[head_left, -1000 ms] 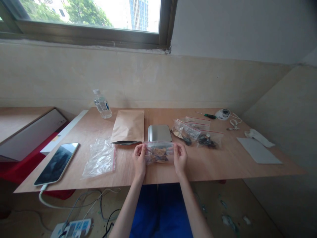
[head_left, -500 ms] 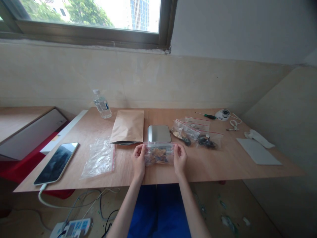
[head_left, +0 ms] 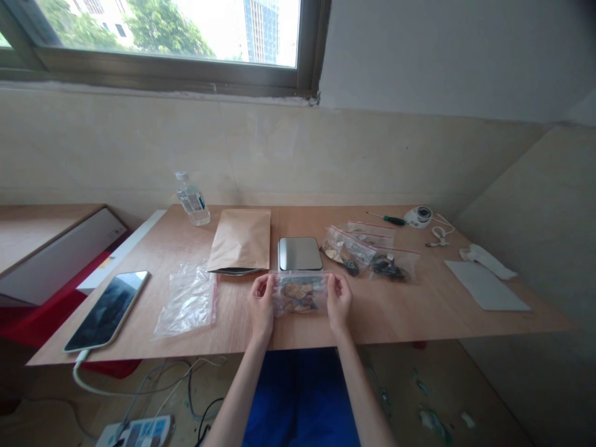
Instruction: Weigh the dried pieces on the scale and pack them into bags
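A clear zip bag (head_left: 300,295) with brown dried pieces inside is stretched between my two hands near the table's front edge. My left hand (head_left: 262,304) pinches its left upper corner, and my right hand (head_left: 339,300) pinches the right upper corner. Just behind the bag lies a small scale (head_left: 300,253) with a silver plate. A brown kraft paper pouch (head_left: 242,239) lies behind my left hand, its dark mouth towards me. Flat clear zip bags (head_left: 189,301) rest to the left. Several filled zip bags (head_left: 367,248) are bunched behind my right hand.
On the wooden table (head_left: 395,316) stand a water bottle (head_left: 192,200) at the back left and a phone (head_left: 109,310) on a cable at the left edge. To the right are a screwdriver (head_left: 395,220), a white dome camera (head_left: 419,216), a white sheet (head_left: 487,285) and a white cloth-like item (head_left: 488,259).
The bag's face has turned slightly more towards me, and the brown pieces show more plainly. Both hands keep their pinch on it. The whole view has shifted a little.
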`<state>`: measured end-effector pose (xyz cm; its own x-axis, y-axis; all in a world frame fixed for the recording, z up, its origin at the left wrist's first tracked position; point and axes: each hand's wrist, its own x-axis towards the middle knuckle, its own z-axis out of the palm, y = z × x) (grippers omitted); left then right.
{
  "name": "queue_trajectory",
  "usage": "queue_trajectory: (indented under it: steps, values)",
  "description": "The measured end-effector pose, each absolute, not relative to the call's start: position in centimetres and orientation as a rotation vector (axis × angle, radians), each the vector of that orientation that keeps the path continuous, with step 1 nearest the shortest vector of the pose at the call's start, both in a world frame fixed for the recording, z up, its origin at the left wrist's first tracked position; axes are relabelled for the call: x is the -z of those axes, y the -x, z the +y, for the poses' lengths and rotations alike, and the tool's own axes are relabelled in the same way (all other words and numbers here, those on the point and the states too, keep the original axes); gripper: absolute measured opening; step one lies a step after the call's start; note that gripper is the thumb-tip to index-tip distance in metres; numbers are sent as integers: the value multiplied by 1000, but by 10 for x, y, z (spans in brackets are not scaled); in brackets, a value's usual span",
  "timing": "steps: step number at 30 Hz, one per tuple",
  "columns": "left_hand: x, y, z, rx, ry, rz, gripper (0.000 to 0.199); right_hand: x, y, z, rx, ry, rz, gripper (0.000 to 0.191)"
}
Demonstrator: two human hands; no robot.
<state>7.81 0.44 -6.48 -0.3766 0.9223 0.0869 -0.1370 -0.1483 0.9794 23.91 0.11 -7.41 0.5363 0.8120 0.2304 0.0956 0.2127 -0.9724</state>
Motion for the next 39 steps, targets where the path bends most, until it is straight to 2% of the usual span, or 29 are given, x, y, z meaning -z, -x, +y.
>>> queue_trajectory:
  steps: [7, 19, 27, 39]
  values:
    - [67, -78, 4, -1649, -889, 1203, 29, 70, -238, -1, -725, 1243, -921, 34]
    - [65, -77, 4, -1689, -881, 1220, 22, 69, -238, -1, -682, 1253, -936, 32]
    - [58, -80, 2, -1580, -924, 1146, 30, 71, -240, 0, -664, 1266, -905, 36]
    - [59, -80, 3, -1567, -1037, 1201, 27, 74, -241, 1, -643, 1231, -883, 32]
